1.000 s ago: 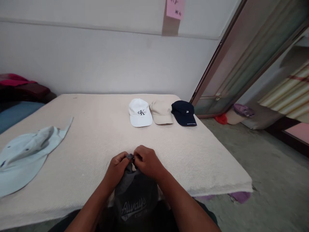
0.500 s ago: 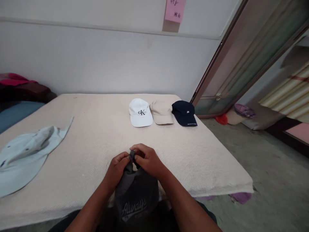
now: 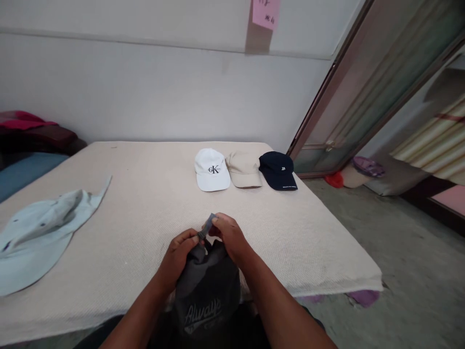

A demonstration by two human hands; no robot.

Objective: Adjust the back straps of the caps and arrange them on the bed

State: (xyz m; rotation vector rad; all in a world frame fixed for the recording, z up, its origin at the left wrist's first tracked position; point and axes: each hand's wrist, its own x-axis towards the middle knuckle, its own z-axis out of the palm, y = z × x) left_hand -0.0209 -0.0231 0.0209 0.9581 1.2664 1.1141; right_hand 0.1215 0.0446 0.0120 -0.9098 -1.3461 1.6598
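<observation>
A dark grey cap with "Always" lettering hangs at the table's near edge, its strap side up. My left hand pinches the base of the strap near the buckle. The fingers of my right hand are closed on the strap's loose end, which points up and right. Farther back, a white cap, a beige cap and a navy cap sit side by side. A pale blue cap lies at the left with its strap undone.
A cream cloth covers the table. Folded fabrics are piled at the far left. Behind stands a white wall with a pink note. On the floor at right are a red item and a bin.
My right hand has moved slightly up and right with the strap end, and more of the strap now shows beyond my left fingers. The grey cap has shifted slightly right.
</observation>
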